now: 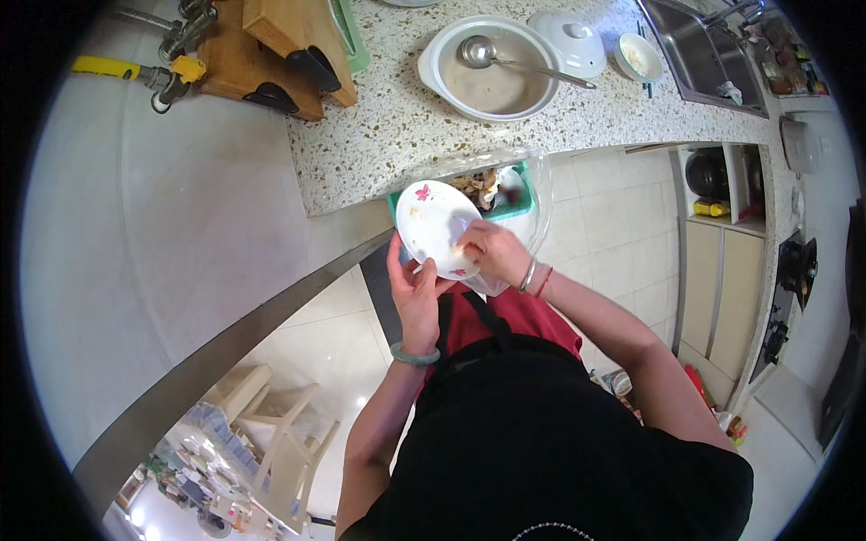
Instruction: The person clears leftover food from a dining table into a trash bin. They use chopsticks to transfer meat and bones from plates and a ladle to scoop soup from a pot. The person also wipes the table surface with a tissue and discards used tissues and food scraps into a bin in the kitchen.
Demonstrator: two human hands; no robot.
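Observation:
My left hand (417, 293) grips the lower left rim of a white plate (427, 219) with red flower prints, its thumb on the rim. The plate is tilted, and small yellowish bits cling to its inner face. Over the plate's right side is my right hand (494, 252), fingers bent together against the surface; what they hold, if anything, is hidden. Just beyond the plate stands a teal bin (514, 206) lined with a clear plastic bag (539, 180). Brown food scraps and crumpled white paper (490, 187) lie in the bin.
Along the speckled counter (361, 153) stand a white pot (433, 77) of cloudy liquid with a ladle (478, 52), its lid (570, 45) and a small bowl (639, 59). Wooden boards (262, 68) lean at the left; a steel sink (713, 63) is at the far right.

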